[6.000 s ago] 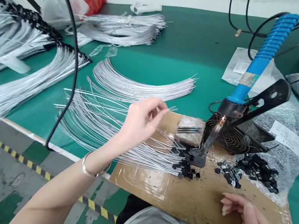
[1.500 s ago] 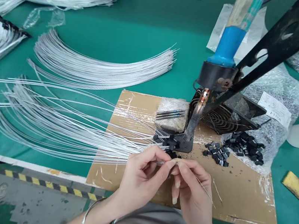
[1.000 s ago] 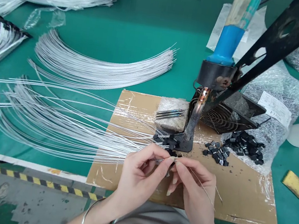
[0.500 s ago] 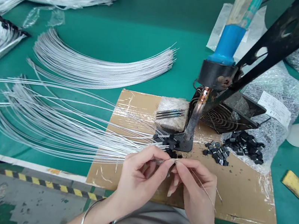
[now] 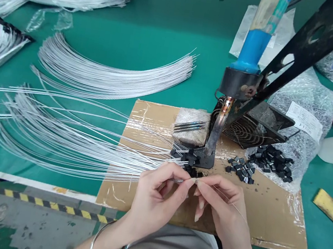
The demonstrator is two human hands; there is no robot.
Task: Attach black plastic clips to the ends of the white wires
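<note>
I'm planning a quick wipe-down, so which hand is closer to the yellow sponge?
Right. The right hand is over the cardboard, left of the yellow sponge; the left hand is farther left, beyond the right hand.

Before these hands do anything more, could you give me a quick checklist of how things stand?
1. Left hand and right hand pinching close together: ok.
2. Small piece between them lined up: cannot tell, mostly covered.
3. Hands off the soldering iron: ok, apart from it.
4. Soldering iron cool: cannot tell.
5. Front white wires neat: not ok, several cross.
6. Smaller heap of black pieces within view: ok, on the cardboard.
</note>
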